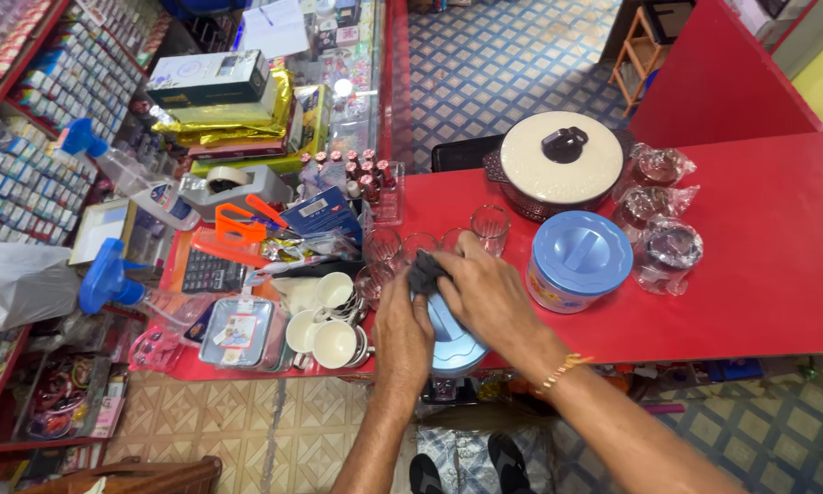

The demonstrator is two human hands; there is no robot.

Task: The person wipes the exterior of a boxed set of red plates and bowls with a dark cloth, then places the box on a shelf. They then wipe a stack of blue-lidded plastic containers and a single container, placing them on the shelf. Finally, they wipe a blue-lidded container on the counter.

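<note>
Both of my hands meet at the lower middle of the frame, over the front edge of the red surface. My left hand has its grip closed around the side of a blue plastic container, which juts past that edge. My right hand has its grip curled shut on a dark crumpled cloth, pressed against the container's top. The container is smooth, rounded and pale blue; most of it is hidden under my hands. Just right of it stands a matching blue lidded tub, and clear drinking glasses crowd close above my fingers. White cups sit tight on the left. Open room lies only to the right, where the red surface is bare. A round cream-lidded pot stands farther up.
</note>
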